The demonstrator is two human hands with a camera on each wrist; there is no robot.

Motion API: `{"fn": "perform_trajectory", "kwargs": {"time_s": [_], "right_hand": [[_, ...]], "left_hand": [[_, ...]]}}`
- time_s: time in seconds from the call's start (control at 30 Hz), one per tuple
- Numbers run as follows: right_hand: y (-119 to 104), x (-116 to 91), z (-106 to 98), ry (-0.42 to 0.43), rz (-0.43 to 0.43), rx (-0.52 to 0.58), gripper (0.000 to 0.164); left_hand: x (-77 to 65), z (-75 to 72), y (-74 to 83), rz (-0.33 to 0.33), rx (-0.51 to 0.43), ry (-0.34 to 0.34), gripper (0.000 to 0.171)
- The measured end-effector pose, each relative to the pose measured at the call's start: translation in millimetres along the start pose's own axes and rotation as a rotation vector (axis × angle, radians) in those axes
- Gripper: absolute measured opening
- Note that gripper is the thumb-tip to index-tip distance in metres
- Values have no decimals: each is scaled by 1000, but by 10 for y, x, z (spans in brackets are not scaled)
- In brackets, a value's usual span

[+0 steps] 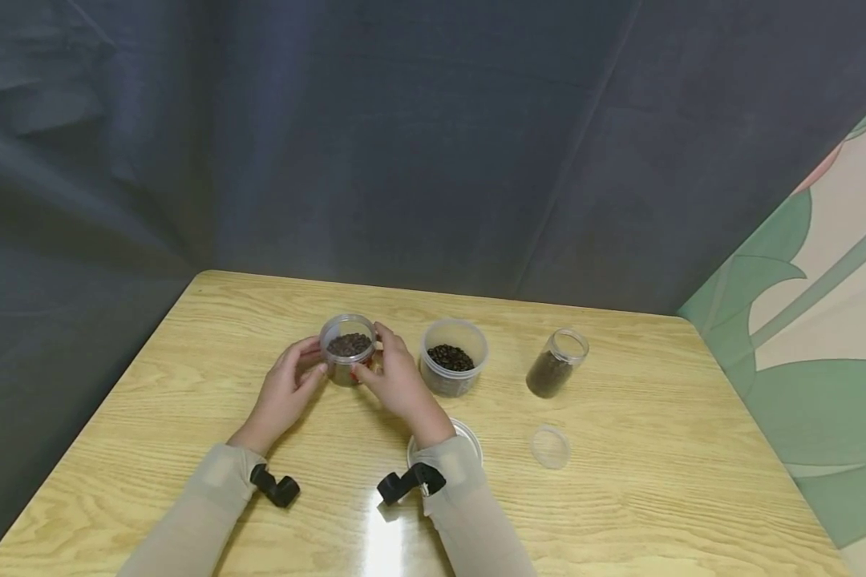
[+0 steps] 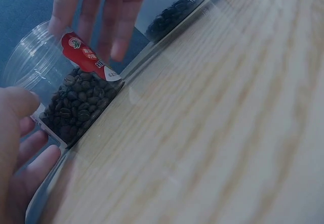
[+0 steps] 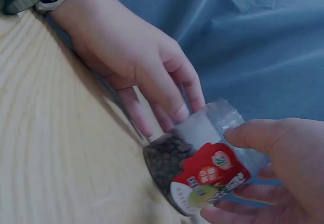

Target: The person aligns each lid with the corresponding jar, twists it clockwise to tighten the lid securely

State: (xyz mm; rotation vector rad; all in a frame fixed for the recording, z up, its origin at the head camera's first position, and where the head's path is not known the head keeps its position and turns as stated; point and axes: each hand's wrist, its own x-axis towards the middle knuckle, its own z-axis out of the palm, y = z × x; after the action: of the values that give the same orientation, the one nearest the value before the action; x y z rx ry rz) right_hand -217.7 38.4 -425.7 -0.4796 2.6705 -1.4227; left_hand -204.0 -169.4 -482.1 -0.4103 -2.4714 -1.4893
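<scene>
A clear jar (image 1: 350, 373) of coffee beans stands on the table with its mouth uncovered. Its red label (image 3: 215, 168) faces the right hand. From the left side, the left hand (image 1: 289, 385) holds the jar's wall between thumb and fingers. On the other side the right hand (image 1: 397, 381) has its thumb by the rim and its fingers around the wall. Just right of that hand is a translucent tub (image 1: 453, 381), lidless, with dark coffee beans (image 1: 451, 357) in its bottom. In the left wrist view, measuring marks show on the tub (image 2: 169, 6).
A white round lid (image 1: 469, 437) lies partly under the right wrist. Farther right stands a narrow, lidless clear jar (image 1: 552, 369) with dark contents, and a small clear lid (image 1: 551, 446) lies in front of it. Dark curtain (image 1: 433, 144) hangs behind the wooden table (image 1: 642, 465).
</scene>
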Motion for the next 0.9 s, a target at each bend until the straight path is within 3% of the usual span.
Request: {"fn": "perform_trajectory", "kwargs": {"time_s": [0.3,0.6,0.77,0.9], "right_hand": [[-133,-85,-239,15,-54,73,74],[-283,-216,-490,59,-146,58,68],[-352,-321,-647,81,-193,9,64],[-345,-423,-761,99,-226,-51,60]], "left_hand": [[28,32,-13,57,-9,66,36],[13,39,10,138,-59,217,23],[42,45,82,248,-17,317,18],[77,50,183,361,13,338,16]]}}
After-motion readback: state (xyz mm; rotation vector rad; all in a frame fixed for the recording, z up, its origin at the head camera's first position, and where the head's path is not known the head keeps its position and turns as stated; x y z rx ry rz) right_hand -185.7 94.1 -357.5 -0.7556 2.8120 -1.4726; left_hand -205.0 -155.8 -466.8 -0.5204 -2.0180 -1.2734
